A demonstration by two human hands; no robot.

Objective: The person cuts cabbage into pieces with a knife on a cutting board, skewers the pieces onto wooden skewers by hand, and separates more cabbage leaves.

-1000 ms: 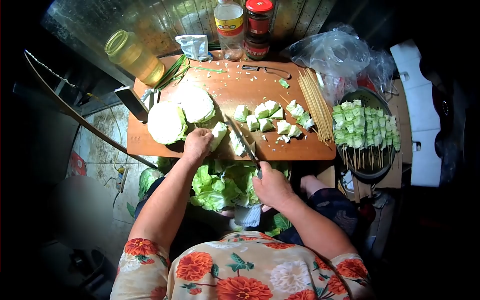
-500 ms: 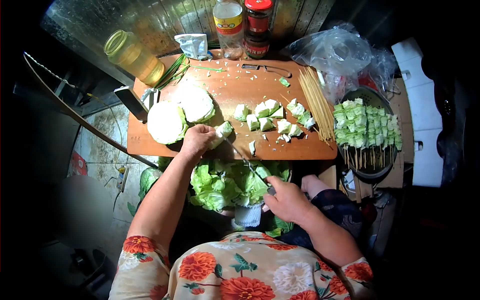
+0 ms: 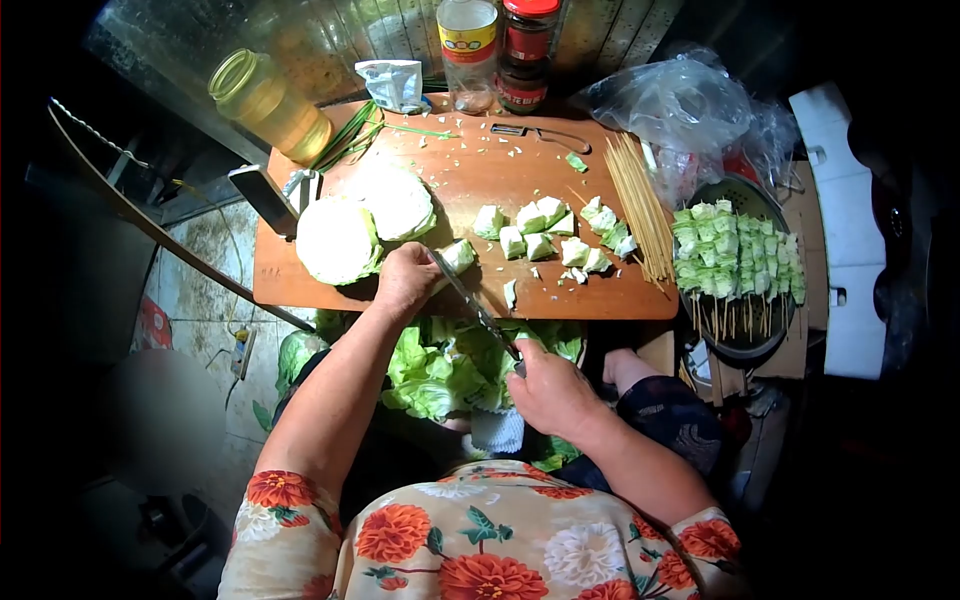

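My right hand (image 3: 552, 388) is closed on the handle of a knife (image 3: 467, 298), whose blade points up and left over the front edge of the wooden board (image 3: 560, 300). The blade tip lies beside my left hand (image 3: 405, 281), whose fingers are pressed together at a cabbage piece (image 3: 459, 256); the fingers partly hide its left side. Two large cabbage halves (image 3: 338, 241) rest left of the knife. Several cut cabbage chunks (image 3: 540, 215) are on the right of the board, and a small scrap (image 3: 510, 294) lies near its front edge.
Bamboo skewers (image 3: 640, 210) lie at the board's right. Beyond them, a basin (image 3: 745, 350) holds skewered cabbage (image 3: 735, 250). Bottles and jars (image 3: 468, 55) stand behind, a yellow jar (image 3: 270, 105) at the back left, a phone (image 3: 262, 200) at the left. Loose leaves (image 3: 425, 375) sit below the board.
The knife has moved from right of the piece, down over the front edge, then back up beside my left hand. A cut slice near the blade is gone from the board, leaving a scrap.
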